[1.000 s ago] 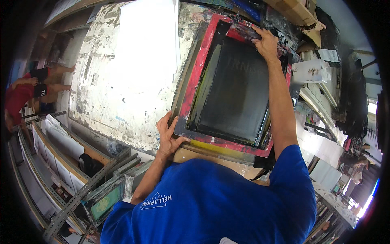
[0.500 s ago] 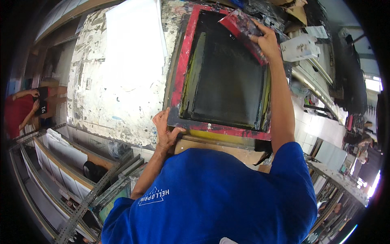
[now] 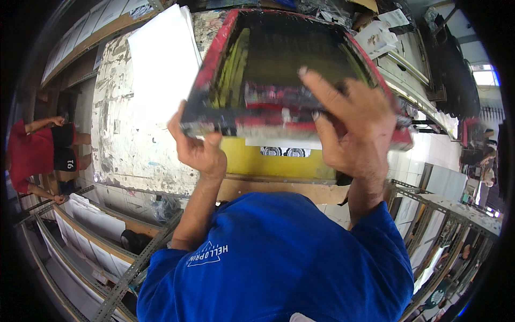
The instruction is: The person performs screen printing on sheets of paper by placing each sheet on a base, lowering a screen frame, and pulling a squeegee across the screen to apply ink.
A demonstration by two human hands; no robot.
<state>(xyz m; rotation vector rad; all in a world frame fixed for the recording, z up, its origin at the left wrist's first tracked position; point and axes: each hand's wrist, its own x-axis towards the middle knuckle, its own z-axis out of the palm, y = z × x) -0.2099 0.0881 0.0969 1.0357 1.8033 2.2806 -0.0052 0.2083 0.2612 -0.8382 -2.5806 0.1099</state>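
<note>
Head view looks down over a blue shirt (image 3: 279,263) at a person lifting a red-framed printing screen (image 3: 279,64) off the bench (image 3: 115,139). The screen is tilted, its near edge raised toward the camera and its far edge up near the top of the picture; the dark mesh inside shows yellowish streaks along its left side. The left hand (image 3: 198,147) has a closed grip on the near left corner of the frame, thumb on top and fingers curled beneath. The right hand (image 3: 351,121) is laid over the near right part of the frame with its fingers spread across the red edge and onto the mesh; whether the thumb clamps the underside I cannot tell, as motion blur smears that side.

Below the raised screen lies a yellow board (image 3: 279,161) with a white sheet (image 3: 284,145) on it. To the left, a stack of white paper (image 3: 161,64) rests on the paint-stained bench top. At the far left another person in a red shirt (image 3: 32,153) stands beside metal racks (image 3: 102,257) holding white sheets.
</note>
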